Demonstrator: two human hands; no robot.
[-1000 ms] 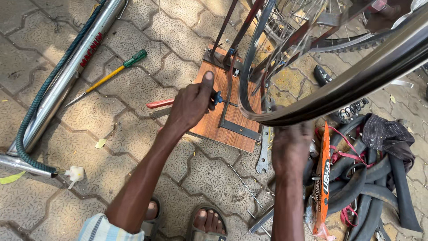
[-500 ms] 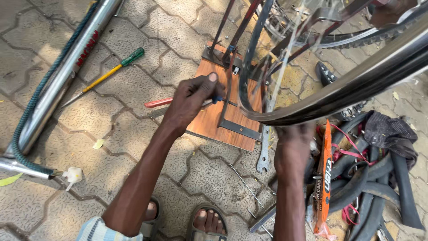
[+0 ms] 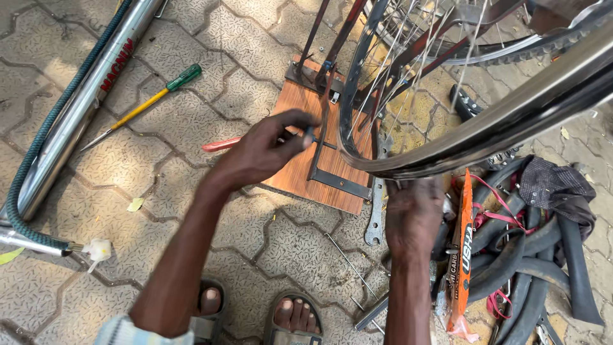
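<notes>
- The wheel rim (image 3: 447,144) sits upright in a metal stand (image 3: 322,83) bolted to a wooden board (image 3: 300,172); judging by that, the stand is there to hold the wheel off the paving (image 3: 191,128) where the spokes can be reached from above.
- The rim's lowest curve hangs over the board's right edge, spokes (image 3: 396,70) fanning up toward the top of the view.
- Left hand (image 3: 265,150): fingers pinched narrow around a small dark tool (image 3: 309,135), its tip right at the stand's upright bar, over the middle of the board. What kind of tool it is, I cannot tell.
- Right hand (image 3: 414,217): up under the rim at the board's right edge, fingers curled against the underside. It looks like a steadying grip, though the fingertips are hidden behind the rim, so how far they close I cannot tell.
- A red-handled tool (image 3: 220,145) lies by the board's left edge, partly under the left hand.
- A green-handled screwdriver (image 3: 143,108) rests on the paving well left of the board, near a chrome pump (image 3: 83,108) with its green hose (image 3: 38,140).
- A flat spanner (image 3: 377,211) lies just off the board's right edge, beneath the rim.
- An orange packet (image 3: 463,255) and a heap of black tubes (image 3: 530,255) lie to the right, close at hand.
- The person's sandalled feet (image 3: 294,316) are planted at the bottom edge.
</notes>
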